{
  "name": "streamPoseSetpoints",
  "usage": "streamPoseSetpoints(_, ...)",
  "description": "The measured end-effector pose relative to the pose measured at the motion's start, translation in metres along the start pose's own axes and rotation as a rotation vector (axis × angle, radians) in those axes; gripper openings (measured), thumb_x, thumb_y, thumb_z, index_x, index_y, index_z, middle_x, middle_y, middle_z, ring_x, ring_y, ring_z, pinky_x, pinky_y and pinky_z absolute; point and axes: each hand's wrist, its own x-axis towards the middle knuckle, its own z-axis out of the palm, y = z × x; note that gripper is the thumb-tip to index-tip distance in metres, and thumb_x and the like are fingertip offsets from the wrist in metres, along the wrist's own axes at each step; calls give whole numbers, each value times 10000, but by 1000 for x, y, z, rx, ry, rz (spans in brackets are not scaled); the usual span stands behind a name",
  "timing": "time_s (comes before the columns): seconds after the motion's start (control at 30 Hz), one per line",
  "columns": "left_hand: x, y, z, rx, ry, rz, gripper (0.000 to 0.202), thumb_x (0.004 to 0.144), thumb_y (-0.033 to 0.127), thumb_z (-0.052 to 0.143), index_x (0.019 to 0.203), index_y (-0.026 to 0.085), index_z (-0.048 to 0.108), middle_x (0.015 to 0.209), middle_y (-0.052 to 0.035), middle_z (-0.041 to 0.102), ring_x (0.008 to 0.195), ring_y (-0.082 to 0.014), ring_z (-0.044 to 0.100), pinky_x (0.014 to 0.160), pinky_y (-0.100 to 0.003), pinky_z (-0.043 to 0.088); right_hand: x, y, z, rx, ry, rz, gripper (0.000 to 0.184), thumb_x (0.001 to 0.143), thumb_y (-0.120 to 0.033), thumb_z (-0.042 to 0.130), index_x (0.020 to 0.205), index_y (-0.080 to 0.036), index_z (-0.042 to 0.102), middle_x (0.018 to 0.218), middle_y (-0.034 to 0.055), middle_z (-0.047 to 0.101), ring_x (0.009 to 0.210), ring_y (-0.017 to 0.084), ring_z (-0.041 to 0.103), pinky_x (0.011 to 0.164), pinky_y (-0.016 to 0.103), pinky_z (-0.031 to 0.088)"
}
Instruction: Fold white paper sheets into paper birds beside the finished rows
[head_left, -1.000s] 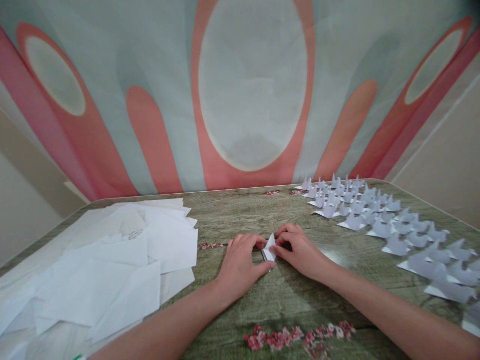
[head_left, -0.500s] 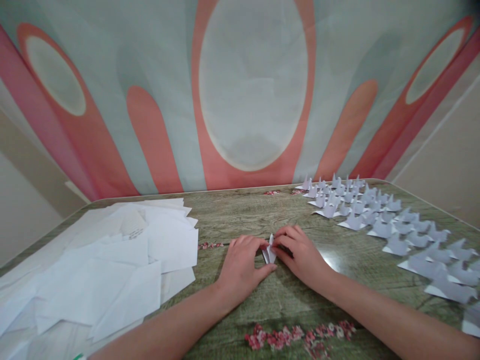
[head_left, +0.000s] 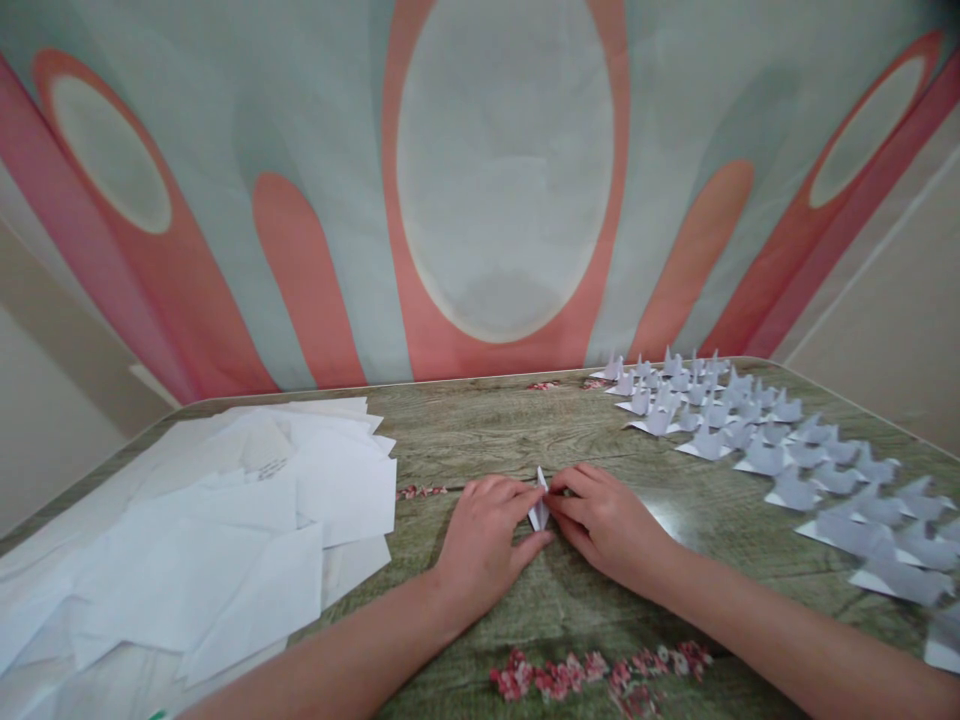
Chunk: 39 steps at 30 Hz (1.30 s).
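"Nearest?"
"Pink flowers (head_left: pixel 555 675) printed on the table (head_left: pixel 465 430), bottom centre."
"Hands?"
"Just below mid-frame. Left hand (head_left: pixel 480 525): fingers narrowed on a small folded paper (head_left: pixel 537 512), thumb by its lower end. Right hand (head_left: pixel 611 515): fingertips pinching its right edge. Paper stands pointed, between both."
"Either side?"
"Loose white sheets (head_left: pixel 240 550), overlapping, lower left. Paper birds (head_left: pixel 761 458), many, along the right."
"Farthest?"
"Pink-and-green backdrop (head_left: pixel 502 160), across the top."

Under the fingers (head_left: pixel 527 498) spreads a wood-grain table (head_left: pixel 465 430), with glare (head_left: pixel 664 519) to their right and printed blossoms (head_left: pixel 551 677) nearer than them. Beyond them rises a coral-and-grey backdrop (head_left: pixel 502 170); plain walls (head_left: pixel 900 340) flank it.
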Motion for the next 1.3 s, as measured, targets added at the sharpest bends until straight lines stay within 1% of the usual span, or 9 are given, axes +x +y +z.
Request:
streamPoseSetpoints(0.2,-2,1,0,11,1,36,416,788,311,619,1186,243,519,1147,-10,606,1054,-204,494,926,-377,363,0,1,-4,0,-36,-1,216,838,-125,486,905,-201,676,877,55,607,842,201,517,753,358,416)
streamPoseSetpoints(0.33,-2,1,1,16,-13,70,404,810,299,591,1198,227,509,1180,-9,591,1081,-206,478,955,-378,350,0,2,-5,7,-44,-14,213,837,-131,486,892,-207,677,886,56,609,846,204,524,752,359,418)
streamPoseSetpoints(0.47,-3,1,1,32,-29,78,376,834,298,554,1200,228,507,1192,-15,578,1087,-211,470,951,-389,358,0,5,-6,52,-60,-8,215,824,-118,492,884,-205,680,898,51,617,859,194,544,775,340,425)
streamPoseSetpoints(0.63,-3,3,0,67,-53,95,341,855,294,518,1186,217,514,1177,-18,575,1078,-208,464,949,-386,364,-1,8,-10,118,-78,25,241,813,-108,483,880,-206,692,878,42,650,842,171,585,795,308,432)
streamPoseSetpoints(0.83,-2,3,1,111,-79,120,333,874,283,477,1200,219,497,1191,-19,558,1087,-214,455,960,-395,357,-1,10,-9,150,-39,97,232,786,-108,496,848,-204,697,884,24,682,833,161,601,820,296,432)
streamPoseSetpoints(0.93,-3,4,2,141,-91,127,324,885,276,451,1202,222,489,1202,-20,545,1091,-218,451,958,-402,359,-1,12,-7,129,0,135,228,785,-112,492,855,-200,691,878,23,679,819,157,598,805,289,436)
streamPoseSetpoints(1.07,-2,7,-1,180,-107,133,324,881,284,457,1198,217,481,1204,-21,535,1102,-226,437,962,-412,357,-2,10,-7,58,16,121,224,792,-109,486,865,-200,677,891,29,667,830,161,582,810,295,426)
streamPoseSetpoints(1.17,-2,9,-4,208,-103,123,317,868,301,483,1172,213,495,1189,-34,531,1117,-236,421,971,-422,348,-3,4,-8,-30,-14,73,243,791,-97,484,907,-204,668,935,37,653,868,172,567,840,319,406)
streamPoseSetpoints(1.3,-3,10,-5,204,-98,124,283,859,302,496,1125,209,521,1174,-42,534,1125,-240,419,983,-426,335,-3,-3,-9,-145,-90,25,265,782,-96,499,965,-200,659,967,48,633,888,193,553,844,345,398)
